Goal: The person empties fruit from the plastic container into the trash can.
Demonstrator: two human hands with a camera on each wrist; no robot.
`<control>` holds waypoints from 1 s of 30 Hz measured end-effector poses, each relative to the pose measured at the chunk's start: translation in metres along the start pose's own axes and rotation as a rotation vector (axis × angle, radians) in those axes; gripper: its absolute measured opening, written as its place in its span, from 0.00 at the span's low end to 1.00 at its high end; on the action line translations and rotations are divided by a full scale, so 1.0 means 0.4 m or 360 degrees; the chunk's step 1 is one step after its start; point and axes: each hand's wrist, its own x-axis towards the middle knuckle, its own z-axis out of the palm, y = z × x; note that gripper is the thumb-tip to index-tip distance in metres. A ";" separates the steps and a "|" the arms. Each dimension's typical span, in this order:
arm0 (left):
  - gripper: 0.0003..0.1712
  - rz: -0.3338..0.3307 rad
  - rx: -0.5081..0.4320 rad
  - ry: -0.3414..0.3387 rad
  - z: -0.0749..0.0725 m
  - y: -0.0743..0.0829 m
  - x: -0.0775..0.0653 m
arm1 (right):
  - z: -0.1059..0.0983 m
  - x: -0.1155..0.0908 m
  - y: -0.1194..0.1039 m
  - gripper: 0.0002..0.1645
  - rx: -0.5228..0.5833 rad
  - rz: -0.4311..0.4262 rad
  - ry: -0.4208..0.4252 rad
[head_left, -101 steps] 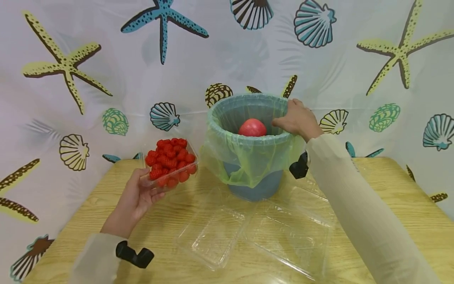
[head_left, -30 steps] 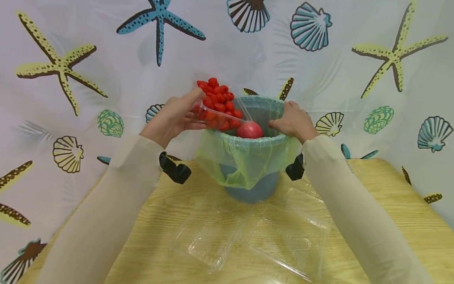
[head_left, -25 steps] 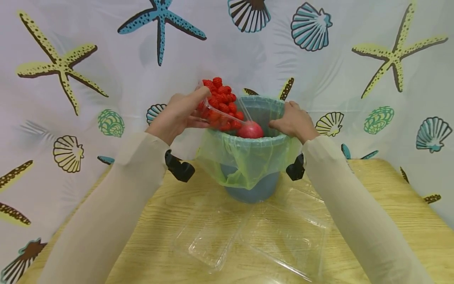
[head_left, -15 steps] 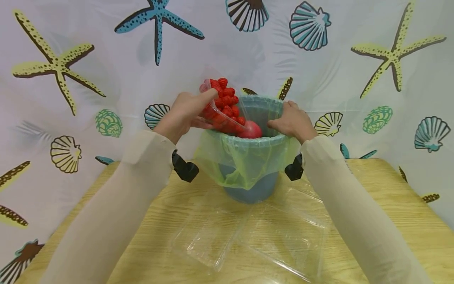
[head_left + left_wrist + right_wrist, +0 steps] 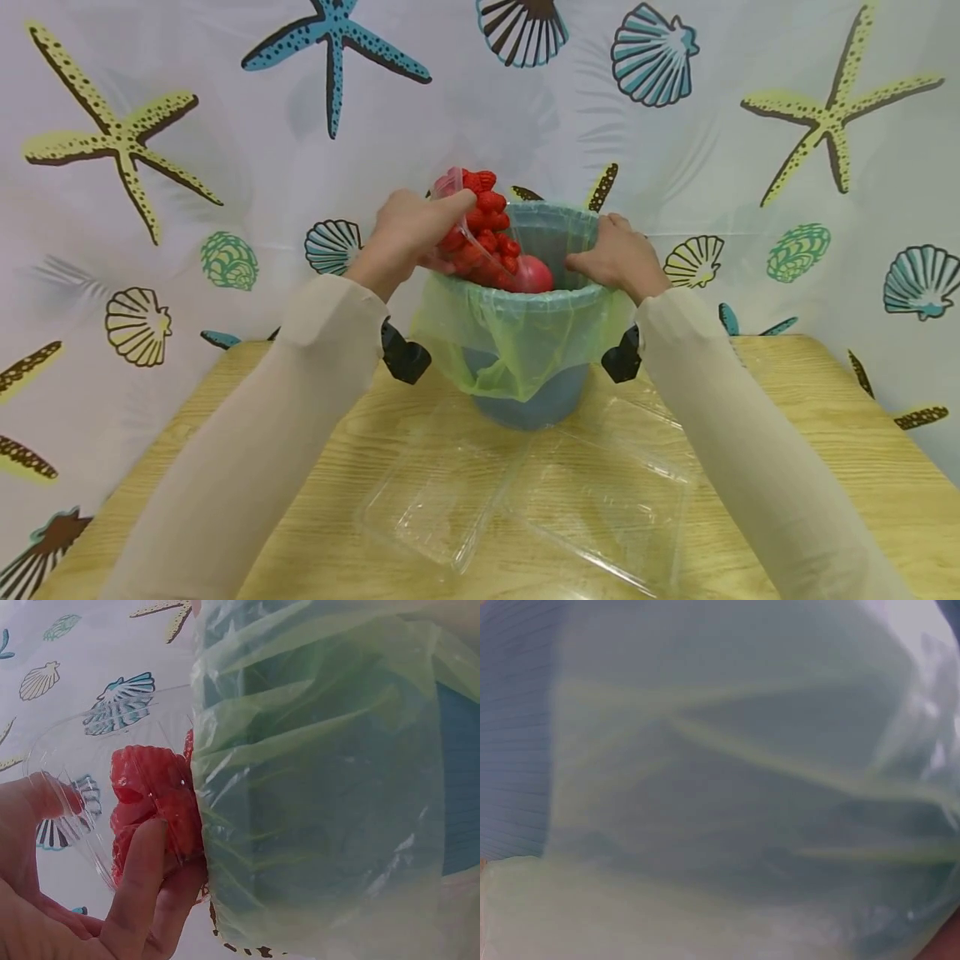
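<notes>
My left hand [image 5: 412, 229] grips a clear plastic container [image 5: 64, 746] heaped with red raspberries [image 5: 491, 218]. It is tilted steeply over the left rim of a blue bin [image 5: 528, 410], its open side facing right into the bin. In the left wrist view, the thumb and fingers press on opposite sides of the container. A yellow-green bag [image 5: 525, 354] lines the bin and hangs over its rim. Inside, near the top, shows a smooth pinkish-red ball-shaped thing [image 5: 536, 273]. My right hand [image 5: 618, 257] holds the bin's right rim, thumb inside; the bag fills most of the right wrist view.
Clear, shallow plastic containers lie on the wooden table [image 5: 810, 433] before the bin: one at left [image 5: 431, 518], a larger one [image 5: 607, 525] at right. Behind the table hangs a white curtain [image 5: 517, 125] printed with shells and starfish.
My left hand has carried the raspberry container from the left up to the bin's rim, then tipped it more steeply rightward. My right hand has stayed on the rim.
</notes>
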 end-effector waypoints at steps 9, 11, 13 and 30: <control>0.24 0.0125 0.0337 0.0119 0.021 0.006 0.001 | 0.007 0.000 0.000 0.49 0.0037 0.0002 -0.0002; 0.24 0.0147 0.0375 0.0123 0.024 0.007 0.003 | 0.007 0.000 0.000 0.49 0.0037 -0.0005 -0.0007; 0.24 0.0172 0.0417 0.0134 0.027 0.012 0.004 | 0.005 -0.001 0.001 0.50 0.0029 -0.0009 -0.0003; 0.25 0.0334 0.0553 0.0180 0.049 0.020 -0.001 | -0.003 0.000 0.006 0.49 0.0021 -0.0010 -0.0011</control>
